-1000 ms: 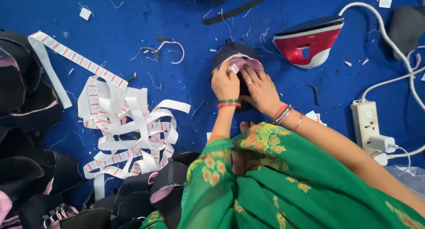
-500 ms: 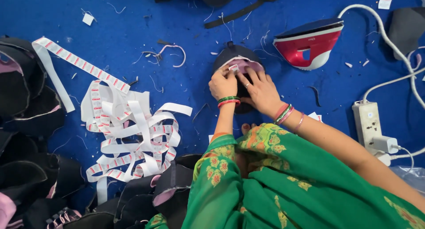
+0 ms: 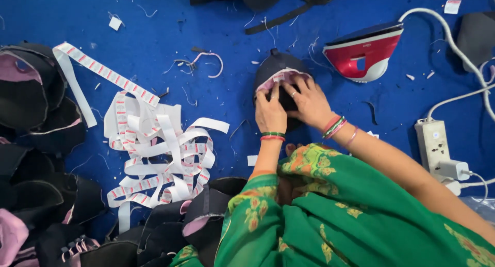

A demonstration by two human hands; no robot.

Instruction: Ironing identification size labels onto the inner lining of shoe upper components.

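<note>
This looks like a small garment workshop, probably one making caps. A blue felt-covered worktop (image 3: 154,29) is strewn with thread snips, a tangle of white label tape (image 3: 160,153) left of the hands, stacks of black cap pieces (image 3: 36,122) farther left, a red clothes iron (image 3: 363,53) and a power strip (image 3: 432,143) to their right.

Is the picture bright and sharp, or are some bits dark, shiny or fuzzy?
In the head view the light is bright and even on the blue cloth surface, with only soft shadows; the left hand and right hand on the dark cap piece look sharp; the red and white iron shows faint glare; the dark pieces at the left lose detail.
</note>
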